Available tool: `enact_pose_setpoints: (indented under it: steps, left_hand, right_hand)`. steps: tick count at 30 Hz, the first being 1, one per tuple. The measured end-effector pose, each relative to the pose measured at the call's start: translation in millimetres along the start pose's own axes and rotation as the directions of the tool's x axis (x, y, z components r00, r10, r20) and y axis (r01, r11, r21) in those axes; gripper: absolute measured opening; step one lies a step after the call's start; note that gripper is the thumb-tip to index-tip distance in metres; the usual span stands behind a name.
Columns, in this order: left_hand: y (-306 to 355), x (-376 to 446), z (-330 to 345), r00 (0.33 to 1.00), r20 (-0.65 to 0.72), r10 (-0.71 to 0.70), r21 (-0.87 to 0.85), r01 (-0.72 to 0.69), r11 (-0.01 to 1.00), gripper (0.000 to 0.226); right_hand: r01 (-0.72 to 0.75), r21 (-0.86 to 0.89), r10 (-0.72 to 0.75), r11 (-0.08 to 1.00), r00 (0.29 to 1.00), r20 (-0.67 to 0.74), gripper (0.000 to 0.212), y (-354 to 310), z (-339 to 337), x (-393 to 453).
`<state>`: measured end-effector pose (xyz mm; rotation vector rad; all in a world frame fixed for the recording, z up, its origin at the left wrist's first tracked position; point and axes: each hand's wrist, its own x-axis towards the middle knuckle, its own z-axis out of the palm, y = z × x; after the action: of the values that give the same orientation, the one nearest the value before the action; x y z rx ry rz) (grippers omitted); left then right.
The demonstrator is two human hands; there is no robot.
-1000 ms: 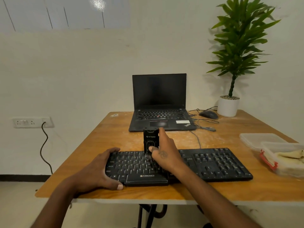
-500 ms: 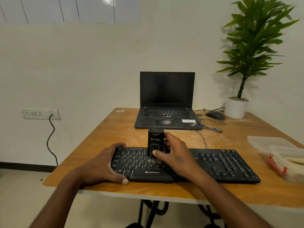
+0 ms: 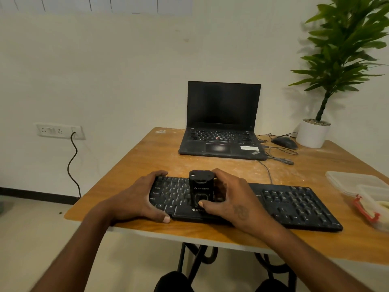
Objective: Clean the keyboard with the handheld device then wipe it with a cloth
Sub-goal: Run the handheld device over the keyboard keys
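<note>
A black keyboard (image 3: pixel 294 205) lies along the front edge of the wooden table (image 3: pixel 160 157). A small black handheld device (image 3: pixel 201 186) stands upright on the keyboard's left half. My right hand (image 3: pixel 229 199) grips the device, thumb on its front face and fingers round its back. My left hand (image 3: pixel 139 197) grips the keyboard's left end, fingers over the far edge and thumb at the near edge. A pale cloth (image 3: pixel 384 205) lies inside a clear box at the right edge.
An open black laptop (image 3: pixel 221 123) sits at the back of the table, with a mouse (image 3: pixel 284 142), loose cables (image 3: pixel 277 157) and a potted plant (image 3: pixel 313 133) to its right. A clear box with red clips (image 3: pixel 370 205) and its lid (image 3: pixel 353 182) lie at the right.
The device has stayed on the left half of the keyboard, in my right hand. My head has moved, shifting the view. My left hand keeps its hold on the keyboard's end.
</note>
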<state>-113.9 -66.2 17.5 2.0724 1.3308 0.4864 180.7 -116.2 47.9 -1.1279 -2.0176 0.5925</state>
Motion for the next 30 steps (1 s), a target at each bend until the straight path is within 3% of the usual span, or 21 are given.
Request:
enact_pose_setpoints:
  steps: [15,23,30]
  left_hand:
    - [1.1,0.4,0.2,1.000,0.003,-0.007,0.003,0.007,1.000,0.124]
    - [0.9,-0.3,-0.1,1.000,0.008,-0.007,0.005,0.007,1.000,0.124]
    - [-0.1,0.6,0.4,1.000,0.013,-0.020,0.001,0.020,1.000,0.125]
  right_hand:
    - [-0.002,-0.068,-0.002,0.998,0.999,-0.046,0.056,20.7,2.3,62.4]
    - [0.070,0.079,-0.081,0.994,0.985,0.154,0.056,-5.7,3.5,9.1]
    - [0.047,-0.003,-0.047,0.999,0.999,0.008,0.057,12.3,8.5,50.7]
